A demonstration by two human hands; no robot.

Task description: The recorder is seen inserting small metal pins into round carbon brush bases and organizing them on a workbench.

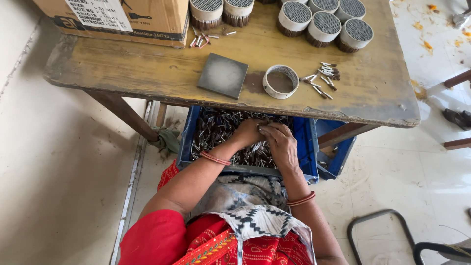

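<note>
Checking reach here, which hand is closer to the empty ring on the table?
Right. The right hand lies in the blue crate just below the ring; the left hand sits farther left.

Both hands, left hand [248, 131] and right hand [280, 142], in blue crate [185, 142] of small metal sticks [216, 128], under wooden table [147, 68].

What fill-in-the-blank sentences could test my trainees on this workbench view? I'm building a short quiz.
1. Both hands, left hand and right hand, reach into a ____ crate of small sticks.
2. The empty white ring lies on the ____ table.
3. Left of the ring lies a flat grey ____ plate.

Missing words: blue; wooden; square
</note>
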